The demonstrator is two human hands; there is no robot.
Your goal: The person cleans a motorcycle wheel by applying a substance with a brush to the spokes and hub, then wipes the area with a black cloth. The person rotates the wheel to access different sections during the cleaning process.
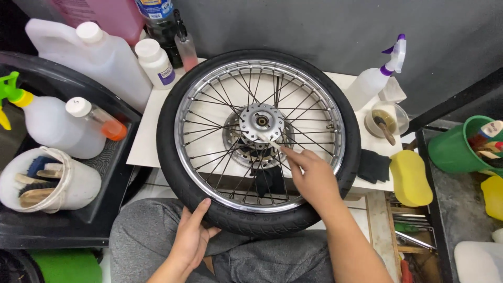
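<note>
left hand point(189, 237) grips tyre point(173, 89) edge; brush point(266, 140) perhaps.

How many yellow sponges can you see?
2. One yellow sponge lies right of the wheel by the table edge; another yellow sponge sits at the far right, cut off by the frame.

One wheel point(259, 141) is seen on the white worktop point(149, 131). Two hands are counted: the left hand point(193, 237) and the right hand point(313, 175). One small brush point(266, 139) is seen by the hub. Two spray bottles are counted, one with a purple top point(377, 76) and one with a green top point(47, 120). One big white jug point(89, 60) is seen. Two yellow sponges point(409, 177) point(492, 196) are counted. One green bucket point(456, 152) and one white bucket point(50, 181) are seen.
</note>
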